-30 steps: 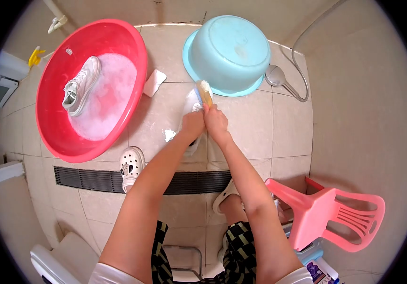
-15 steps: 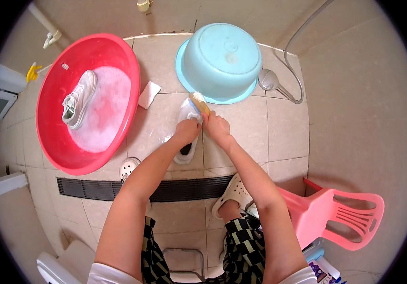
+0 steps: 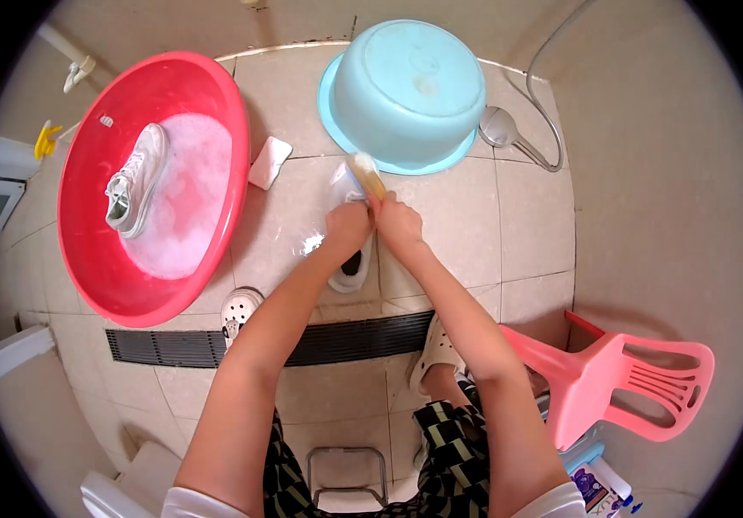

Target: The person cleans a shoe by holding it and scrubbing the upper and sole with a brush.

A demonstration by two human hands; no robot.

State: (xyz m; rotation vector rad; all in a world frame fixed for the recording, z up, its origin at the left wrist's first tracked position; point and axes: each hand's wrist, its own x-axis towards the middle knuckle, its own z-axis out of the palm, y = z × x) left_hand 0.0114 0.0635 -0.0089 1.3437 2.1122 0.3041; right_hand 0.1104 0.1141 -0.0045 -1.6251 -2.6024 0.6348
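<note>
A white shoe (image 3: 351,274) lies on the tiled floor in front of me, toe pointing away, its dark inside showing at the heel end. My left hand (image 3: 349,224) is closed around its middle and hides much of the upper. In my right hand (image 3: 400,226) is a scrub brush (image 3: 368,177) with a wooden-coloured back and pale bristles, slightly blurred, angled along the right side of the toe. Both hands are close together. Whether the bristles touch the shoe I cannot tell.
A red basin (image 3: 240,181) with foamy water and another white shoe (image 3: 138,177) stands left. Near it lies a white soap-like block (image 3: 269,162). An upturned blue basin (image 3: 410,95), a shower head (image 3: 498,127), a pink chair (image 3: 596,380) and a floor drain (image 3: 345,339) surround the work spot.
The whole view has shifted slightly, with the basins now higher in the picture. Both hands keep their holds on the shoe and the brush; the brush end is now blurred.
</note>
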